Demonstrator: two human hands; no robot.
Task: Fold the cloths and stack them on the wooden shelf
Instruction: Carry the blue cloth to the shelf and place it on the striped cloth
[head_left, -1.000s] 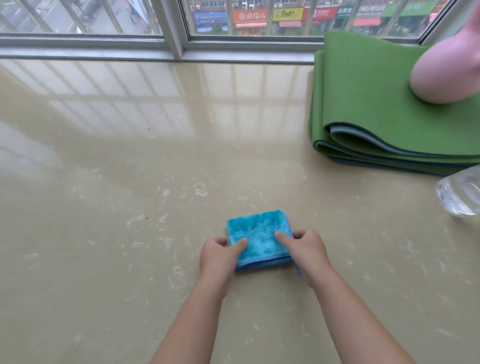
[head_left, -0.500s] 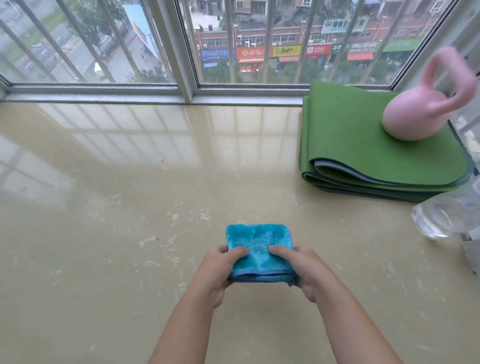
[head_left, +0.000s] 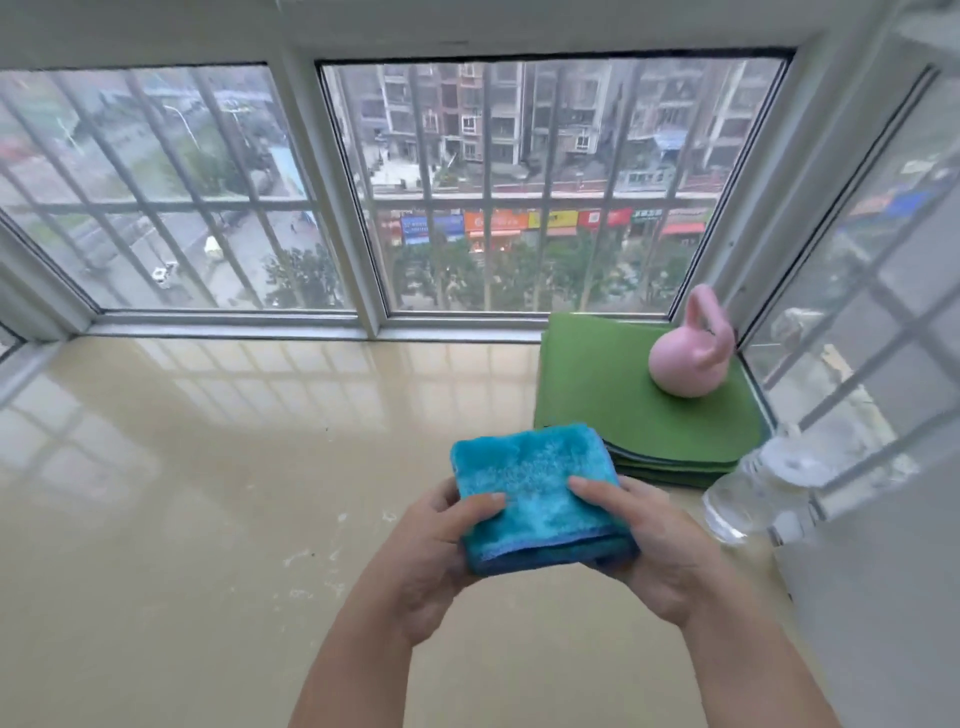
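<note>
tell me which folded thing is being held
The blue cloth, gripped by the left hand and right hand; the green mat lies flat under the pink kettlebell.

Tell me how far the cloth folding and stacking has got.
Done: the blue cloth is folded into a small thick square. In hand: the left hand and right hand grip its two sides, thumbs on top, holding it above the beige surface. Left: stacking it on the wooden shelf, which is not in view.

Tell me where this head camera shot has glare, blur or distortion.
Head view: window-grid glare on the glossy beige surface; window frame bowed by the wide-angle lens; folded blue cloth, gripped by left hand and right hand, fairly sharp; clear bottle smeared.
</note>
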